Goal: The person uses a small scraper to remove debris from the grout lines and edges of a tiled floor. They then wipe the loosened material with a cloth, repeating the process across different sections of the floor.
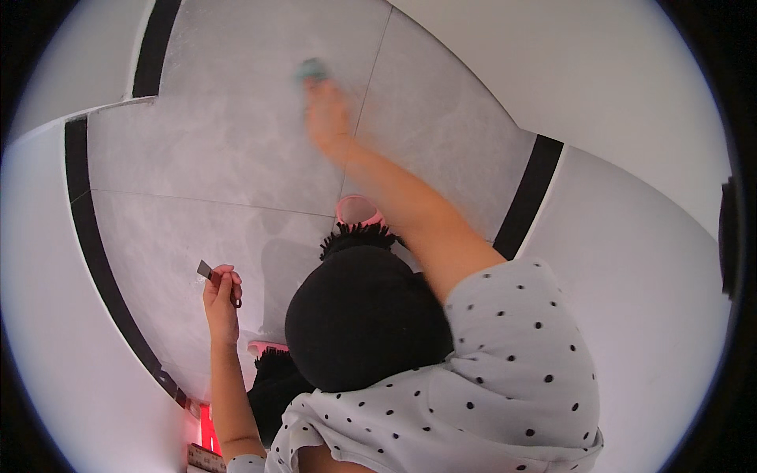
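Note:
My left hand [220, 304] grips a small scraper [204, 269] with a flat metal blade and a dark handle, the end of which shows below my fingers. It is raised beside the left part of the floor; whether the blade touches anything I cannot tell. Stretched far forward, my right hand [327, 115] is blurred and holds a green cloth or sponge [312, 70] against the grey tiled floor [225, 148]. Pale, streaky smears cover the tiles around it. Some white crumbs lie on the floor near the scraper blade.
White walls [627, 219] enclose the floor on both sides, with a black border strip [526, 201] along their foot. My knee in black trousers [366, 319] and pink slippers [358, 208] are below me. A red object [208, 425] and a patterned box [204, 458] stand at the lower left.

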Motion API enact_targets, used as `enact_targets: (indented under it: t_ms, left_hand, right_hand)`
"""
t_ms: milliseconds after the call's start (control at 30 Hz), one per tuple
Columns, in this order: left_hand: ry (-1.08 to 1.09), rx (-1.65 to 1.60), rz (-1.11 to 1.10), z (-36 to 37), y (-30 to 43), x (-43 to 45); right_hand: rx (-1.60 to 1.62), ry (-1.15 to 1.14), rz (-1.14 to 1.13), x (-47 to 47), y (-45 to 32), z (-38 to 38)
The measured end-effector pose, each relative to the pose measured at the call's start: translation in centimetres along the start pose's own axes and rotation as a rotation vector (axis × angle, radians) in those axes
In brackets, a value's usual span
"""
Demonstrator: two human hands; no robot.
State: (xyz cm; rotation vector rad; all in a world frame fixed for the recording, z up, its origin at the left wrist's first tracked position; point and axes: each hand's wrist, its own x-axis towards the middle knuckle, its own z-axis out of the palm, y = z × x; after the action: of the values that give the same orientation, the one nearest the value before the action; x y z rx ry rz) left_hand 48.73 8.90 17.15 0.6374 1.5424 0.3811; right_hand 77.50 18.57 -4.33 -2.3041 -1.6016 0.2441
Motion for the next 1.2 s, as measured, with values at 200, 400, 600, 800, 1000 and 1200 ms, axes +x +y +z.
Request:
enact_targets:
  t_ms: [200,400,600,800,1000,1200]
  left_hand:
    - [0.054,0.037,0.027,0.1,0.0,-0.9]
    - [0.011,0.010,-0.044,-2.1,-2.5,0.0]
    - [-0.128,0.133,-0.003,1.0,0.5,0.3]
    - [-0.171,0.222,0.046,1.4,1.4,0.5]
    - [-0.077,0.164,-0.038,0.3,-0.2,-0.1]
    - [-0.217,0.274,0.070,1.8,1.8,0.0]
  right_hand:
    - [0.670,-0.531,-0.361,-4.1,-11.8,0.2]
    - [0.902,-0.364,0.259,-12.7,2.9,-13.0]
    - [0.046,0.030,0.741,-31.7,23.2,-19.5]
    - [-0.127,0.111,1.103,-36.7,26.4,-14.4]
    - [0.070,-0.013,0.642,-22.6,13.4,-10.4]
    - [0.718,-0.191,0.436,-17.6,6.3,-12.4]
